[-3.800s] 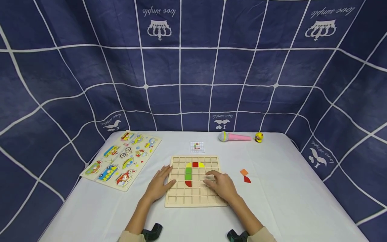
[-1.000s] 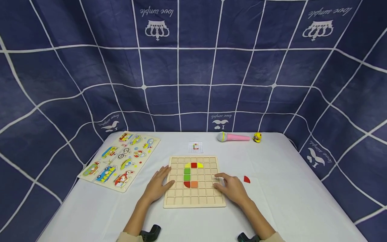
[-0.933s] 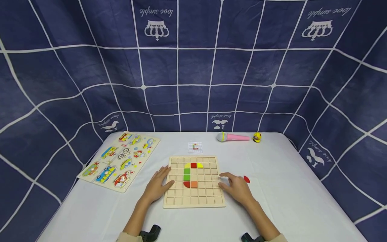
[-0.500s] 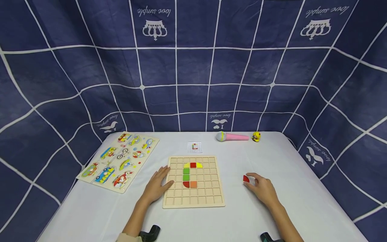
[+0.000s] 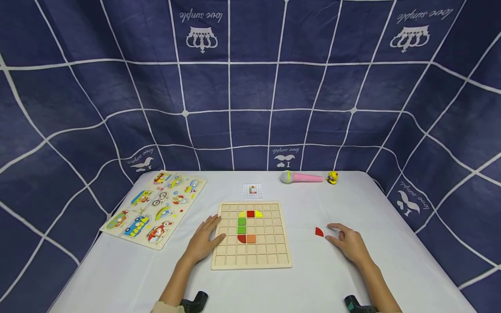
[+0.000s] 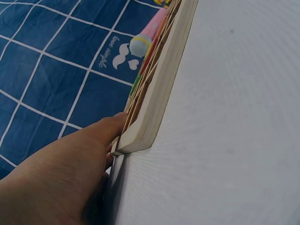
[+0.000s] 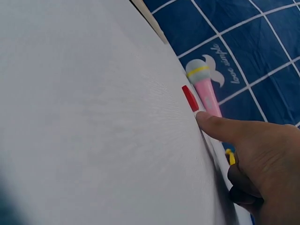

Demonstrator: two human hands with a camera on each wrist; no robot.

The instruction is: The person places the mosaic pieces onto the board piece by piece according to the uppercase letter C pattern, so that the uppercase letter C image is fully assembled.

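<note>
Right hand [image 5: 348, 243] has left the wooden grid board [image 5: 252, 261] and now rests on the white tablecloth [image 5: 391, 226], fingers loosely spread, holding nothing. Red quarter-circle piece [image 5: 319, 231] lies just left of its fingertips, barely apart. Left hand [image 5: 203, 241] lies flat against the board's left edge, farther off.

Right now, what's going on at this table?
A person is filling a wooden grid board with coloured tiles. The left hand rests flat on the board's left edge. The right hand is out on the white table, fingers loosely spread, beside a loose red tile; the wrist view shows a fingertip at its edge, not gripping. Yellow, red, green and orange tiles already sit in the board.
</note>
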